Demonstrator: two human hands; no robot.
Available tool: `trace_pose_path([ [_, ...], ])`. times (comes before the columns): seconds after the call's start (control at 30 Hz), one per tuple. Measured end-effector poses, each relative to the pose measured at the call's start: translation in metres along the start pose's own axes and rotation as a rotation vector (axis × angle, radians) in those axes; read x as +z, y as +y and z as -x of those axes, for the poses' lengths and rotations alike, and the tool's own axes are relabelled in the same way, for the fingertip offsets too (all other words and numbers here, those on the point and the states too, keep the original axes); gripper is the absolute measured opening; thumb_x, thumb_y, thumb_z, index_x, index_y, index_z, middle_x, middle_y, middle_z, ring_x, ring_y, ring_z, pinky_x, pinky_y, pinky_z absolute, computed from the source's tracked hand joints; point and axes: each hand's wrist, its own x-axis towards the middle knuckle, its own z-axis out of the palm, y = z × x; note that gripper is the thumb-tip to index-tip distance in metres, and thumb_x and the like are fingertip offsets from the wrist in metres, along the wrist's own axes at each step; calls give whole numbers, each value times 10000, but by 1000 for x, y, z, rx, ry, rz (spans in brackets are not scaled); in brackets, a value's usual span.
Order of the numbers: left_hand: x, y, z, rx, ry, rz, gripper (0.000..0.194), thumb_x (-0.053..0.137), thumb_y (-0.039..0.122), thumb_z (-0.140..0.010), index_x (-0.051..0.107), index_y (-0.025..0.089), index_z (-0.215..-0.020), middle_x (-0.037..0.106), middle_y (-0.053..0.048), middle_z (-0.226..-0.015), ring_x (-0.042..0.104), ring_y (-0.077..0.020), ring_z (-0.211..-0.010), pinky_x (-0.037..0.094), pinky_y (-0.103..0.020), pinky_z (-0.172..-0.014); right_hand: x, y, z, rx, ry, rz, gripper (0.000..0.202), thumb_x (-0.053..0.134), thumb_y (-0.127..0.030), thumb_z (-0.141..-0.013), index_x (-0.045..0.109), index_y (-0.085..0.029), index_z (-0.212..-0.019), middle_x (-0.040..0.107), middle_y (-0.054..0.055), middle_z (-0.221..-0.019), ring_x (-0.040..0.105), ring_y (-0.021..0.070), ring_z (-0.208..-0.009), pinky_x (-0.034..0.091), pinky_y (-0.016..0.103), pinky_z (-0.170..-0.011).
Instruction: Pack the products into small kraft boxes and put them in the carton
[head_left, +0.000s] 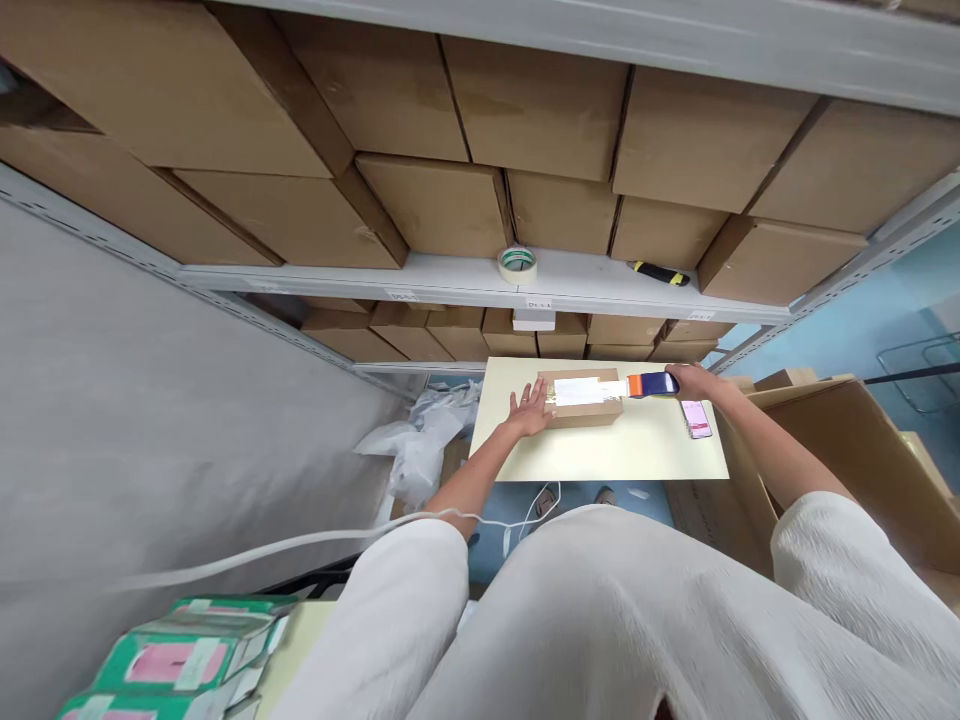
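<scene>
A small cardboard box lies on the pale yellow table, with a white label and shiny tape on its top. My left hand rests on the box's left end with its fingers spread. At the right end, my right hand is closed on a dark blue and orange tape dispenser, which touches or nearly touches the box's right edge. A phone with a lit pink screen lies on the table just below my right hand.
Shelves of cardboard boxes stand ahead, with a tape roll and a black-yellow cutter on the shelf edge. Plastic bags lie left, open cartons right. A white cable crosses my left arm. Green boxes sit lower left.
</scene>
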Motion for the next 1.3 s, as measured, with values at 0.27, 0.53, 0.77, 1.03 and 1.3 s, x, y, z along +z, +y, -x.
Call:
trace_pose_path([
  [0.27,-8,11,3,-79,-55,-132,932,387,576,-1035,-134,290,-1753,-181,-18,-1819,-85,-378,-1695,-4,-689,-1324,10,53,11,1,-9,-49,274,739,-254,-800,607,-242,-1039,784,80,-1070,717,275,-960,441,345,-857],
  [0.53,-7,18,1,-123,-19,-92,971,471,485,-1008,-126,308,-1753,-166,-23,-1826,-17,-386,-1700,36,-686,-1324,30,48,-6,38,-81,15,352,732,-224,-837,619,-200,-1170,764,135,-1165,711,296,-1039,430,350,-874],
  [0.77,-7,29,4,-139,-5,-30,923,479,411,-997,-21,324,-1768,-195,-19,-1820,-3,-375,-1703,63,-678,-1326,35,6,-29,73,-120,100,452,711,-178,-870,603,-155,-1309,729,192,-1248,712,318,-1099,428,388,-950],
  [1.03,-3,34,2,-135,-11,18,954,519,359,-937,48,353,-1767,-170,-30,-1825,-7,-383,-1700,63,-681,-1323,28,-38,-57,95,-148,136,483,733,-174,-873,610,-162,-1340,739,193,-1248,711,324,-1150,450,409,-998],
  [1.3,-4,34,1,-112,-39,42,986,541,324,-934,16,294,-1769,-273,-74,-1793,-13,-380,-1700,93,-595,-1338,14,-52,-80,82,-215,177,441,804,-214,-834,710,-161,-1262,767,195,-1202,741,351,-1134,509,433,-1025],
])
